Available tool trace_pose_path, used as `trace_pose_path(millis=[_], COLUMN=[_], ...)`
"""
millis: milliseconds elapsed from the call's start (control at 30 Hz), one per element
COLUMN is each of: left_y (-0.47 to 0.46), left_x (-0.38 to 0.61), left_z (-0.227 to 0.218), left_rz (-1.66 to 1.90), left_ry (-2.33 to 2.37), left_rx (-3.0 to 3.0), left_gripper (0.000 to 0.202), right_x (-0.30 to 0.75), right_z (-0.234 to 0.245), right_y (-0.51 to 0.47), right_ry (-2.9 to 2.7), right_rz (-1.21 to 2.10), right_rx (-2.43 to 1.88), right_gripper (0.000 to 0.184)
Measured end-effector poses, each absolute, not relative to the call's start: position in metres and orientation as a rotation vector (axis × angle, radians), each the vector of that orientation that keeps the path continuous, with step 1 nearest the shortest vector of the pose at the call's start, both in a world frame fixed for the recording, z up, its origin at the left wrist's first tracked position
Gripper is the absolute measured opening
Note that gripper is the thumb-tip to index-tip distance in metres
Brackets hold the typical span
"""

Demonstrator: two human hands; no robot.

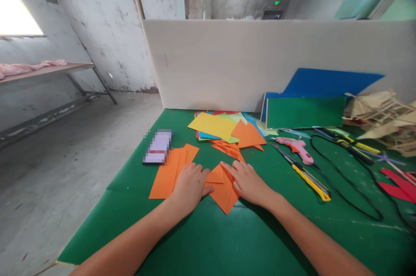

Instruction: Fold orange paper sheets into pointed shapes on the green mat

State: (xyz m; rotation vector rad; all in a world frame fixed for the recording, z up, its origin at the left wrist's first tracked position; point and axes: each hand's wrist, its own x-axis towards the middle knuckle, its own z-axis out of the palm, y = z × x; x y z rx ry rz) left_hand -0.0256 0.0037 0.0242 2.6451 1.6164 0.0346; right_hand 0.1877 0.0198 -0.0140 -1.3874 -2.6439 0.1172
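Green surface [276, 245] is bearing seemingly half-folded orange paper [224, 198] under left hand [191, 183] and right hand [249, 181], spread grips pressing, not clasping.

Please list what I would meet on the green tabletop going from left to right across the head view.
Phone → left hand → folded orange paper → right hand → pink glue gun → red pieces at the right edge.
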Motion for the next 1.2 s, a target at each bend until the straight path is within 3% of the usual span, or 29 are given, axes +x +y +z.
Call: trace_pose_path(millis=[100, 333, 567, 800, 1200], left_y=[0.008, 0.015, 0.03, 0.038, 0.038], left_x=[-0.033, -0.032, -0.035, -0.037, -0.037], left_z=[0.02, 0.009, -0.005, -0.009, -0.012], left_rz=[0.132, 0.487, 0.751, 0.817, 0.835], left_ry=[1.54, 1.343, 1.459, 1.451, 1.404], left_rx=[2.558, 2.413, 2.179, 1.971, 1.838], left_gripper=[0.045, 0.031, 0.028, 0.034, 0.036], right_x=[0.189, 0.192, 0.191, 0.194, 0.195], right_z=[-0.016, -0.024, -0.017, -0.011, -0.007], right_y=[0.02, 0.018, 0.017, 0.015, 0.012], right_ry=[-2.628, -2.521, -2.588, -2.64, -2.61], right_rz=[0.127, 0.14, 0.112, 0.103, 0.285], right_rx=[-1.379, -1.346, -1.322, -1.285, -1.029], right_gripper=[0.066, 0.06, 0.05, 0.057, 0.043])
